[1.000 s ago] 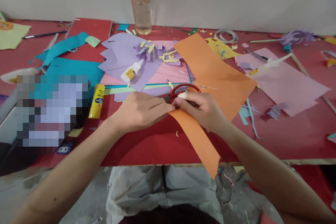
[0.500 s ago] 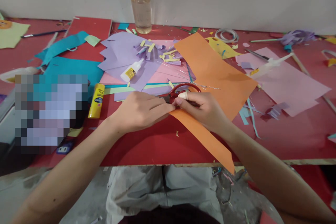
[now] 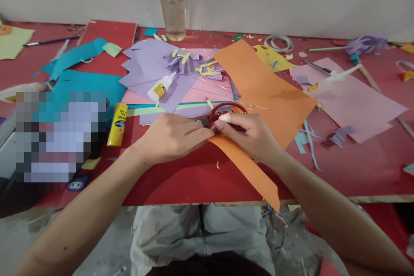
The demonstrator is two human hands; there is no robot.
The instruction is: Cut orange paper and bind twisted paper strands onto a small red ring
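Note:
An orange paper strip (image 3: pixel 249 168) slants from my fingers toward the table's front edge. My left hand (image 3: pixel 176 138) is closed on its upper end, fingers pressed together. My right hand (image 3: pixel 250 136) pinches the same end, thumb and fingertips meeting the left fingertips; one finger wears a whitish wrap. Red-handled scissors (image 3: pixel 234 105) lie just behind both hands, partly hidden by them. A larger orange sheet (image 3: pixel 265 90) rests behind my right hand. The strip's end between the fingers is covered.
Left of my hands lie a yellow glue stick (image 3: pixel 117 125) and a blurred-out object (image 3: pixel 61 138). A small glue bottle (image 3: pixel 161 87) rests on purple paper (image 3: pixel 145 62). A glass of liquid (image 3: pixel 174 17) stands near the wall. At right are pink paper (image 3: pixel 355 103) and a glue gun (image 3: pixel 333 79).
The strip's free end has swung slightly left. Both hands keep nearly the same place and grip.

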